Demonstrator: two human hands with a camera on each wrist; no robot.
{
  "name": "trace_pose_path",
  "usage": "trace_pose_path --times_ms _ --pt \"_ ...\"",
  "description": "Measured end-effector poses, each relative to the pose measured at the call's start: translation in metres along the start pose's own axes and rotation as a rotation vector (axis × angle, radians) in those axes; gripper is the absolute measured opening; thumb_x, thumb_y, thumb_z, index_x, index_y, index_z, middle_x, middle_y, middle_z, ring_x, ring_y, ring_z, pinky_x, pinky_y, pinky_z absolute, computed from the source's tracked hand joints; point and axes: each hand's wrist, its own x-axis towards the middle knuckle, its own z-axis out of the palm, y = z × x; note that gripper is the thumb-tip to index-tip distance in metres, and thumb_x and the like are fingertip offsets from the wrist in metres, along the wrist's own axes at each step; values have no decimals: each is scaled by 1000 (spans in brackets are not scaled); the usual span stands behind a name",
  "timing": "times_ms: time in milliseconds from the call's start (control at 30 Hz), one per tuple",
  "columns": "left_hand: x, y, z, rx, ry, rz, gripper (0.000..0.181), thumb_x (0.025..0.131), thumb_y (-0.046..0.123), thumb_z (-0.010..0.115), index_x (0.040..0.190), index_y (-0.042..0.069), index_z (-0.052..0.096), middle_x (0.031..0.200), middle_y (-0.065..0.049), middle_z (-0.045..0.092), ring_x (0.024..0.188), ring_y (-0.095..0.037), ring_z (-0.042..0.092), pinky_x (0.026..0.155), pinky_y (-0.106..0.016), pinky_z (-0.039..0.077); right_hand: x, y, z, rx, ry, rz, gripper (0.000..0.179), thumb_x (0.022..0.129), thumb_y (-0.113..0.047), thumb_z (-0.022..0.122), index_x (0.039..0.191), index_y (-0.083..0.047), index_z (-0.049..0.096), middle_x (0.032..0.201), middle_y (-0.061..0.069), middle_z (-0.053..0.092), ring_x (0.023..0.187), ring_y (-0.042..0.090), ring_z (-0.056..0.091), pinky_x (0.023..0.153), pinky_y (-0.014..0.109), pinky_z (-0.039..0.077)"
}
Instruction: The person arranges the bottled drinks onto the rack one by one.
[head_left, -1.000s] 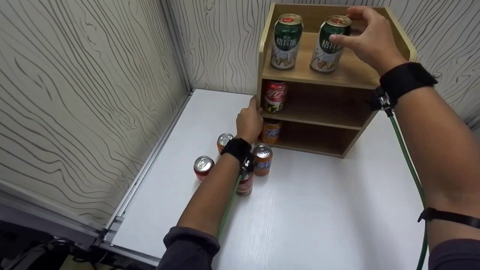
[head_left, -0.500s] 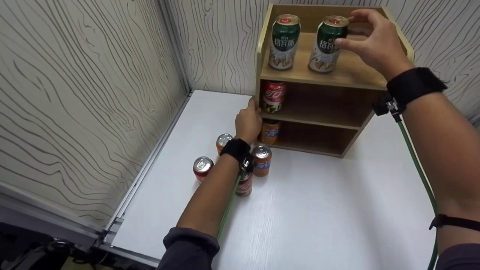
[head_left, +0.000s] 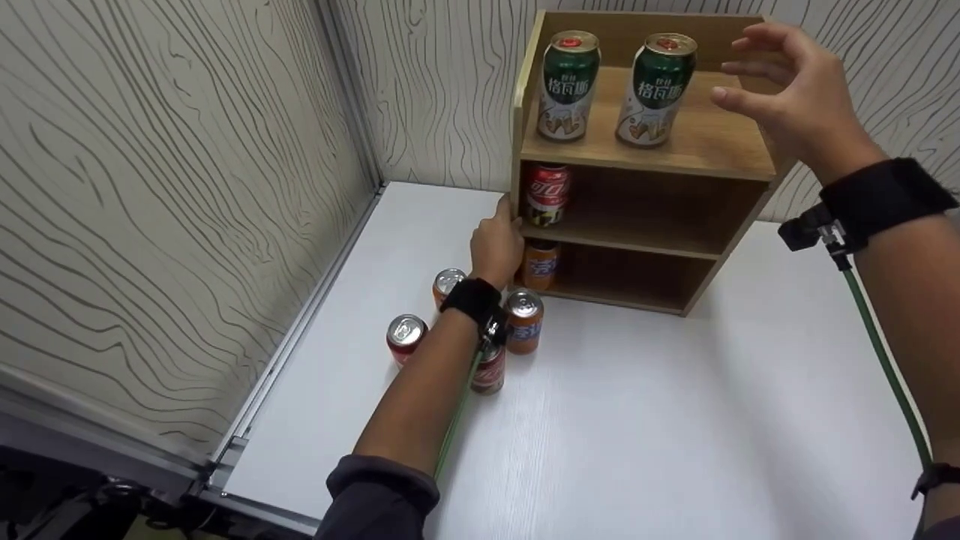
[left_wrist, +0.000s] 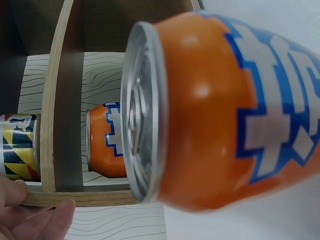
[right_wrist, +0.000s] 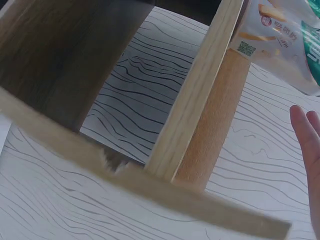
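My left hand (head_left: pixel 497 251) grips the left side panel of a three-level wooden shelf (head_left: pixel 675 168); in the left wrist view its fingertips (left_wrist: pixel 60 216) lie at the panel's front edge. My right hand (head_left: pixel 806 97) is raised over the shelf's right side, fingers spread and apart from the nearby green-and-white drink can (head_left: pixel 656 90). A matching can (head_left: pixel 568 86) stands to its left on the top level. Inside the middle level at the left is a red cola can (head_left: pixel 548 195), and an orange soda can (head_left: pixel 541 264) sits below it.
Beside my left forearm, several cans stand on the white table (head_left: pixel 637 420): an orange can (head_left: pixel 524 322) close before the shelf, another orange can (head_left: pixel 448 281), and red cans (head_left: pixel 406 331) partly behind the arm. A patterned wall (head_left: pixel 187 187) borders the table's left.
My right hand has let go of the right green-and-white can and moved away to the right, leaving it upright on the top level. My left hand has stayed at the side panel.
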Motion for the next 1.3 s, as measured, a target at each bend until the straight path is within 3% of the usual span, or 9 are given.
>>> trace_pose_path --times_ms 300,567,867,1033,1300 --pt "0 -1 -1 -14 -12 -12 36 110 22 55 144 10 55 116 -16 80 99 -28 80 80 -41 64 -25 7 -18 -5 17 -4 69 90 -9 81 152 -14 50 133 -14 59 120 -6 62 94 4 49" --pt "1 0 1 -35 -12 -27 37 109 22 56 144 11 56 119 -16 79 101 -28 80 82 -41 65 -45 17 -38 85 130 -31 67 86 4 80 146 -10 55 131 -8 62 117 1 66 92 6 52" --pt "0 -2 1 -16 5 -13 37 109 21 58 144 9 56 115 -16 80 97 -29 80 79 -42 64 -72 40 -50 -74 232 -13 64 93 -4 75 151 -14 51 134 -20 58 121 -8 61 107 13 49" --pt "1 -1 0 -6 12 7 38 109 21 57 145 8 55 113 -16 80 97 -28 81 78 -41 64 -88 56 -55 -136 258 63 64 95 -11 75 154 -18 49 141 -18 58 128 -4 60 114 17 46" --pt "1 -1 1 -14 9 7 37 109 21 57 144 9 56 113 -14 81 96 -27 81 78 -41 64 -115 88 -54 -174 237 146 62 98 -12 73 155 -18 48 135 -25 54 121 -12 57 110 12 46"
